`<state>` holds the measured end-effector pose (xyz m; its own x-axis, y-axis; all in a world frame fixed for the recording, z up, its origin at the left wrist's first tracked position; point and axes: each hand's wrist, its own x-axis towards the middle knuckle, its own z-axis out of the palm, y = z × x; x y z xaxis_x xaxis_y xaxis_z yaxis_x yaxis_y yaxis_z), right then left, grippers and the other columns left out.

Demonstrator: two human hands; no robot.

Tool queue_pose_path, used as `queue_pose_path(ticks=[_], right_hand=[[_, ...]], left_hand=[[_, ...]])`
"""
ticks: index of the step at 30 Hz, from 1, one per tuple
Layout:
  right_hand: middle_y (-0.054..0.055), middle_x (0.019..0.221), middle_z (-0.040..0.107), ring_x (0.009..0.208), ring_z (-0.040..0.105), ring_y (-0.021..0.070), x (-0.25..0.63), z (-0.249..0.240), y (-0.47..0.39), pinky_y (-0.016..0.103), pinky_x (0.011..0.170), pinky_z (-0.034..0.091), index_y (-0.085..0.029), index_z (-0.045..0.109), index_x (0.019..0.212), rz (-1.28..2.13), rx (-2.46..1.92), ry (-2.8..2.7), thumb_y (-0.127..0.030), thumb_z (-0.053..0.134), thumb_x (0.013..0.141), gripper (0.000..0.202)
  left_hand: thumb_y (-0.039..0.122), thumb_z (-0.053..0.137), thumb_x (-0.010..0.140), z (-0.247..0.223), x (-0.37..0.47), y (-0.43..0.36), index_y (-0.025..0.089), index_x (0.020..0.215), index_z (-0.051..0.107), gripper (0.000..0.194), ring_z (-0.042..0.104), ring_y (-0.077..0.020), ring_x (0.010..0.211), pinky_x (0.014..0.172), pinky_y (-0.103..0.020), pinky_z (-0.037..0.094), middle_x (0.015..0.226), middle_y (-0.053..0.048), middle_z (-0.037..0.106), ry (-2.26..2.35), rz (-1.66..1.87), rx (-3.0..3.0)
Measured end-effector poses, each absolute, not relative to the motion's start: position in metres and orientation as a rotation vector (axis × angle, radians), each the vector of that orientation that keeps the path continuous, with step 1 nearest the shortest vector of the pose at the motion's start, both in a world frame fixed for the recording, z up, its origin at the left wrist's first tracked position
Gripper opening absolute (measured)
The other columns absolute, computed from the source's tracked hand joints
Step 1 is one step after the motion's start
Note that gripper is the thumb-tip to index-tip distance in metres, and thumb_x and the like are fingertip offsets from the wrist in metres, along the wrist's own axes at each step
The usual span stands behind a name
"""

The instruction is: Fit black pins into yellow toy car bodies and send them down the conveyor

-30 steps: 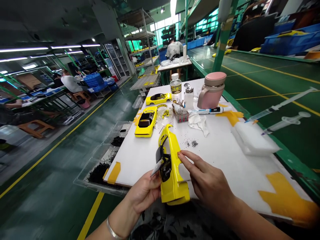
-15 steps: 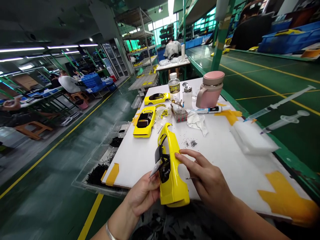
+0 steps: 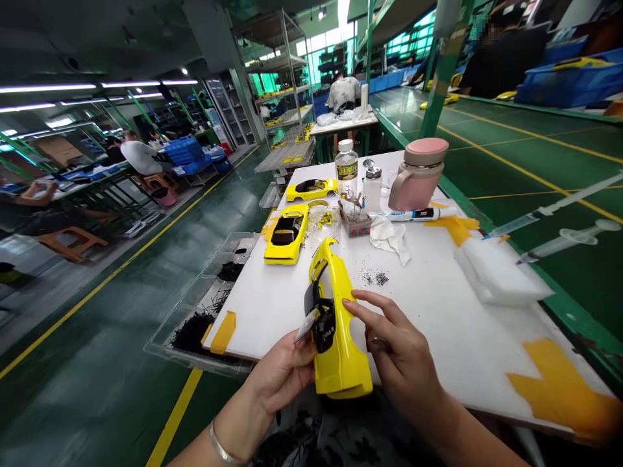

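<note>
My left hand [image 3: 282, 370] is closed around the near left side of a yellow model car body [image 3: 343, 337], which is tilted on its side above the table's front edge. A pale grey pointed piece [image 3: 306, 324] sticks out between my left thumb and the car's dark window part [image 3: 323, 327]. My right hand [image 3: 403, 350] rests its index and middle fingertips on the car's yellow side. Its other fingers are curled around a thin metal tool [image 3: 378, 340], mostly hidden. Behind lie two more yellow car bodies [image 3: 285, 237] on the white table [image 3: 428, 305].
At the back stand a clear bottle [image 3: 346, 168], a small dispenser bottle [image 3: 372, 185] and a pink mug [image 3: 419, 175]. A marker [image 3: 413, 214], white tissue [image 3: 389, 239] and black bits [image 3: 382, 279] lie nearer. Syringes rest on white foam [image 3: 503, 269] at right; trays of black parts [image 3: 192, 331] at left.
The whole view has shifted slightly to the right. My left hand keeps its hold on the car body, and the thin tool in my right hand has turned so less of it shows.
</note>
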<state>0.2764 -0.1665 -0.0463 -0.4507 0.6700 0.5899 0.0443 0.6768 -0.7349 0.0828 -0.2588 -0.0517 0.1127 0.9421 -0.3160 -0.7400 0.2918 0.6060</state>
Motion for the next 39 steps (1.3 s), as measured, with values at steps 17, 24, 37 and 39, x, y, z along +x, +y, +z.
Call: queue_pose_path(ticks=[17, 24, 37, 39], right_hand=[[0.010, 0.148, 0.062, 0.136, 0.061, 0.0166, 0.283, -0.055, -0.161, 0.030, 0.111, 0.055, -0.024, 0.048, 0.156, 0.382, -0.553, -2.084, 0.010, 0.042, 0.086, 0.077], [0.006, 0.149, 0.062, 0.134, 0.063, 0.0175, 0.295, -0.054, -0.156, 0.030, 0.103, 0.060, -0.023, 0.053, 0.152, 0.531, -0.602, -2.112, 0.005, 0.040, 0.090, 0.069], [0.001, 0.068, 0.064, 0.048, 0.037, 0.0130, 0.361, -0.040, -0.109, 0.031, 0.050, 0.034, -0.023, 0.080, 0.107, 0.739, -1.183, -1.906, -0.045, 0.061, 0.092, 0.033], [-0.001, 0.058, 0.052, 0.050, 0.040, 0.0146, 0.360, -0.033, -0.104, 0.030, 0.050, 0.033, -0.023, 0.080, 0.108, 0.793, -1.238, -1.827, -0.052, 0.062, 0.092, 0.038]], left_hand=[[0.016, 0.086, 0.079, -0.049, 0.084, -0.259, 0.016, 0.108, 0.076, 0.031, 0.074, -0.0167, 0.091, 0.090, -0.025, 0.055, 0.101, -0.006, 0.078, 0.795, 1.270, 0.343], [0.022, 0.085, 0.081, -0.045, 0.089, -0.259, 0.016, 0.118, 0.074, 0.039, 0.075, -0.0200, 0.098, 0.091, -0.027, 0.058, 0.112, -0.010, 0.078, 0.861, 1.289, 0.384], [0.029, 0.091, 0.075, -0.027, 0.067, -0.257, 0.013, 0.126, 0.067, 0.059, 0.077, -0.0233, 0.094, 0.082, -0.030, 0.063, 0.113, -0.014, 0.077, 1.148, 1.228, 0.443], [0.031, 0.093, 0.072, -0.027, 0.069, -0.256, 0.013, 0.128, 0.065, 0.065, 0.077, -0.0227, 0.091, 0.081, -0.031, 0.063, 0.114, -0.015, 0.077, 1.151, 1.189, 0.446]])
